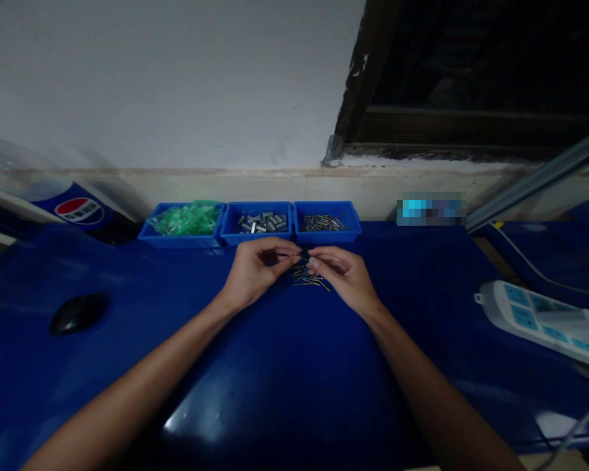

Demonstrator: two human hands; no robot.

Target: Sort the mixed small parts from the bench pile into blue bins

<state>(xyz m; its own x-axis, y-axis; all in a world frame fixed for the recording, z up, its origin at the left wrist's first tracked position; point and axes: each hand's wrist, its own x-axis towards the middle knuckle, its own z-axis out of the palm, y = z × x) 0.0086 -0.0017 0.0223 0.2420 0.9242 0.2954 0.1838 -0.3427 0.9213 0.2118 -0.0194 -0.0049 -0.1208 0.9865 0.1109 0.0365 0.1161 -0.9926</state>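
Note:
My left hand (265, 265) and my right hand (341, 271) face each other over the blue table, fingertips almost touching. Each hand is closed in a pinch of thumb and fingers. Whatever sits between the fingertips is too small and dark to make out. Just beneath them lies a loose pile of thin metal pins (311, 281), gold and silver in colour, partly covered by the fingers. Behind the hands stands a blue bin (328, 237) holding similar thin pins. Beside it, a second blue bin (258, 239) contains short silver metal cylinders (265, 224).
A third blue bin (181, 242) holds green plastic pieces in clear wrap. A Pepsi bottle (78, 209) is at the left, with a black mouse (78, 314) nearer. To the right lies a white power strip (540, 320). The wall (201, 98) rises behind the bins.

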